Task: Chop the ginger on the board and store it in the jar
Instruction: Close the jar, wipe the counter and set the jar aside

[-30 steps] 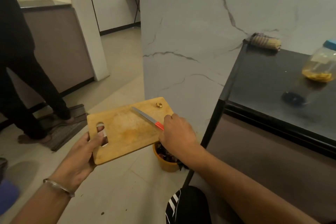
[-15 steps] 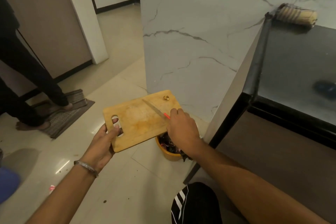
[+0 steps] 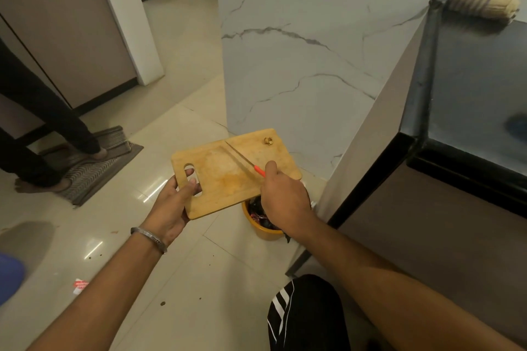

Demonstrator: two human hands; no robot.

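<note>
Our left grip [image 3: 174,205] holds the board [image 3: 225,179] by its handle slot, above a yellow bin [image 3: 262,232]. Our right grip [image 3: 285,196] clasps the knife [image 3: 245,161], blade on the board. A ginger scrap [image 3: 268,140] lies near the far edge.

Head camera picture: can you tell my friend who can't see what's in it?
A left hand holds a wooden cutting board above a yellow bin while the right hand rests a red-handled knife on it.
</note>
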